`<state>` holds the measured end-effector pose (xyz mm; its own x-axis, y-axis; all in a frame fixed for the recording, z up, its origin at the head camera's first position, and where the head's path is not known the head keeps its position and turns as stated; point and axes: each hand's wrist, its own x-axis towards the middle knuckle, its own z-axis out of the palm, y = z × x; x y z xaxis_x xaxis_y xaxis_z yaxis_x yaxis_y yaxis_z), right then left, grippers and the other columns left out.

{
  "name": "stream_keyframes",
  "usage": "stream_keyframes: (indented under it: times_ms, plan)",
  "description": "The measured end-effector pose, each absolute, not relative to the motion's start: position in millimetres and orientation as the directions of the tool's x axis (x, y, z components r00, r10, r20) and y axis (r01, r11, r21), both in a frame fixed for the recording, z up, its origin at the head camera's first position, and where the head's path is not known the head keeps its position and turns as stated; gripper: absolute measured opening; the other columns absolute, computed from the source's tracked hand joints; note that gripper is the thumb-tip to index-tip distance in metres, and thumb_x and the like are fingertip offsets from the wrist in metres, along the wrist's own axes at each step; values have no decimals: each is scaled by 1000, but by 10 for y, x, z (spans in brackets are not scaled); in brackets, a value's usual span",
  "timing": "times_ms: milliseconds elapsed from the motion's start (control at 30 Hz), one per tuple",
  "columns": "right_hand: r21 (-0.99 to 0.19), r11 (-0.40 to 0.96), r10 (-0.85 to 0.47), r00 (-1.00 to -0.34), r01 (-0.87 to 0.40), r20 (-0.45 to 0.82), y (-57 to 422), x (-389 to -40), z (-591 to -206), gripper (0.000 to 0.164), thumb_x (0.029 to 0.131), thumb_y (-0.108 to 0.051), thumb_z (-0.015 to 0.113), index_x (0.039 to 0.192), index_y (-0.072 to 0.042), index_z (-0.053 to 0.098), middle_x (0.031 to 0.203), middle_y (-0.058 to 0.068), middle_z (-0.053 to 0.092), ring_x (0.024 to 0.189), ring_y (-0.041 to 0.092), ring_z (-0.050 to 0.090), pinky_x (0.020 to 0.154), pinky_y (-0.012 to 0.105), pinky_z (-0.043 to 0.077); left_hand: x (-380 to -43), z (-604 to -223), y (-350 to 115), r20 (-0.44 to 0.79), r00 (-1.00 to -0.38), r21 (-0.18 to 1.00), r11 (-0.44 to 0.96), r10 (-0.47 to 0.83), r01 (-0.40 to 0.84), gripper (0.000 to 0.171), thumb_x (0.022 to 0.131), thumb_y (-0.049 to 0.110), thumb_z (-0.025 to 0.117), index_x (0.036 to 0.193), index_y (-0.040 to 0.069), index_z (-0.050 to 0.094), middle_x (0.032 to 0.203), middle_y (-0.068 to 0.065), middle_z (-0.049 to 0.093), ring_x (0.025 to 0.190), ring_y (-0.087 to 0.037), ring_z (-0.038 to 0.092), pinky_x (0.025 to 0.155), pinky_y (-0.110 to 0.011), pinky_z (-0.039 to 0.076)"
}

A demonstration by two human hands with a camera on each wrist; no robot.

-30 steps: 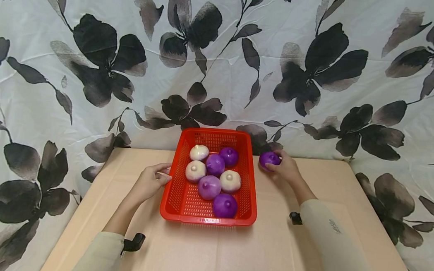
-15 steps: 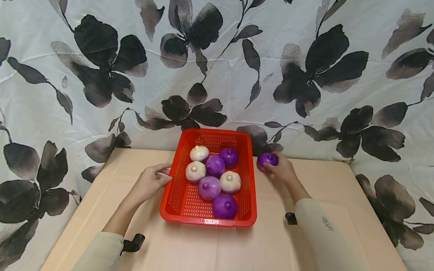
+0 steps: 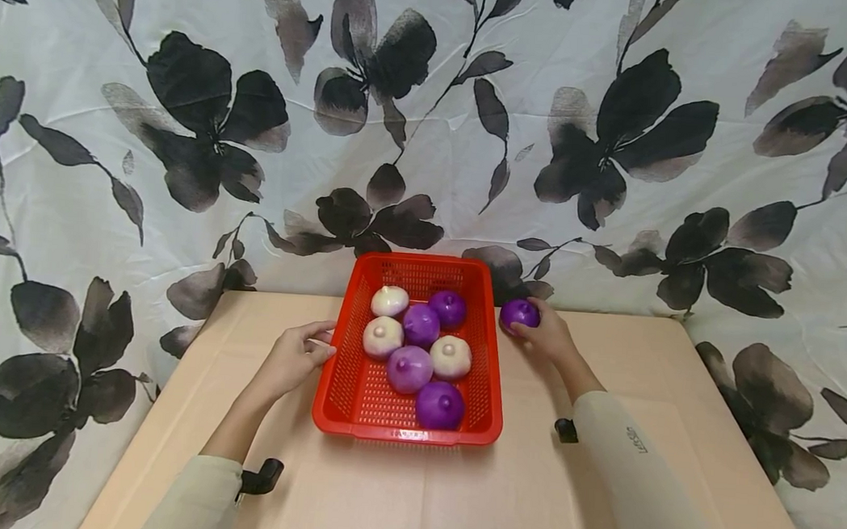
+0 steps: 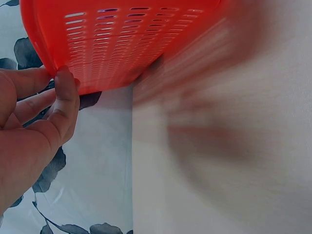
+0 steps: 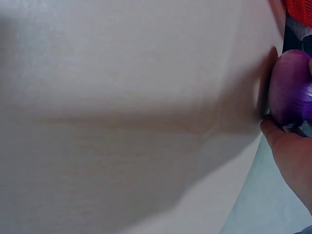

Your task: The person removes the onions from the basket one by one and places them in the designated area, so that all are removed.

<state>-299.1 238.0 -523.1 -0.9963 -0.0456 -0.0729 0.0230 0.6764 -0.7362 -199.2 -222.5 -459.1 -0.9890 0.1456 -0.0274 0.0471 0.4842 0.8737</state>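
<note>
A red plastic basket (image 3: 494, 398) stands in the middle, holding several purple onions (image 3: 440, 405) and three white onions (image 3: 450, 357). At its left side, my left hand (image 3: 294, 358) pinches the rim between thumb and fingers; the left wrist view has the thumb (image 4: 66, 92) against the red edge. Just right of the basket's far end, my right hand (image 3: 550, 334) grips another purple onion (image 3: 518, 316) from its right side. Part of that onion (image 5: 287, 90) is cut off by the frame in the right wrist view, low by the table's far edge.
A pale wooden-looking table (image 3: 424, 499) carries the basket. Behind it hangs a white cloth (image 3: 470, 211) with dark printed flowers, close to the basket's far end. Black wrist mounts (image 3: 262, 476) stick out at both sleeves.
My right hand has shifted slightly left with the purple onion, closer to the basket. The left hand and the basket have stayed in place.
</note>
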Motion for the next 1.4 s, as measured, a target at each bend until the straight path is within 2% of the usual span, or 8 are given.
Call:
stream_keyframes:
  times_ms: [300, 500, 733, 1033, 1300, 1400]
  plan:
    - [-746, 666, -65, -996, 5, -64, 2372, -2994, -5268, 79, 97, -23, 72, 159, 1, 29, 156, 35, 38, 142, 51, 42, 118, 62, 36, -1987, -4605, -2230, -33, -989, 875, 482, 147, 42, 49, 96, -4, 65, 143, -6, 55, 116, -25, 66, 91, -26, 71, 78, -44, 64]
    - [-748, 664, -72, -995, 3, -68, 2378, -2992, -5286, 80, 97, -22, 72, 159, 1, 28, 157, 35, 37, 141, 51, 42, 117, 63, 37, -1981, -4601, -2227, -31, -988, 869, 493, 150, 47, 49, 96, -3, 65, 144, -6, 54, 116, -25, 66, 92, -26, 72, 80, -48, 64]
    - [-748, 663, -86, -994, -9, -64, 2388, -2987, -5297, 81, 97, -23, 72, 159, 1, 27, 156, 35, 37, 141, 51, 42, 117, 62, 36, -1962, -4592, -2220, -39, -988, 871, 489, 150, 39, 49, 97, -2, 66, 144, -6, 54, 117, -25, 65, 91, -24, 72, 79, -43, 64]
    - [-749, 663, -95, -993, -9, -71, 2413, -2977, -5288, 82, 96, -23, 73, 160, 1, 26, 157, 35, 36, 142, 52, 41, 117, 63, 36, -1979, -4597, -2223, -36, -988, 874, 485, 150, 41, 49, 97, -3, 66, 144, -6, 54, 118, -26, 65, 93, -27, 73, 81, -47, 64]
    - [-776, 630, -87, -996, -32, -30, 2484, -2974, -5197, 83, 96, -22, 73, 159, 2, 26, 157, 36, 35, 143, 54, 40, 118, 63, 35, -1986, -4594, -2221, -40, -988, 876, 482, 146, 35, 49, 97, -3, 65, 144, -5, 54, 117, -25, 65, 92, -26, 73, 78, -39, 64]
    - [-785, 618, -85, -996, -46, -8, 2505, -2943, -5108, 83, 95, -25, 73, 159, 2, 27, 160, 34, 32, 144, 56, 36, 117, 66, 33, -1990, -4581, -2221, -33, -988, 876, 481, 148, 43, 49, 96, -3, 65, 144, -6, 54, 117, -25, 66, 91, -26, 72, 80, -44, 64]
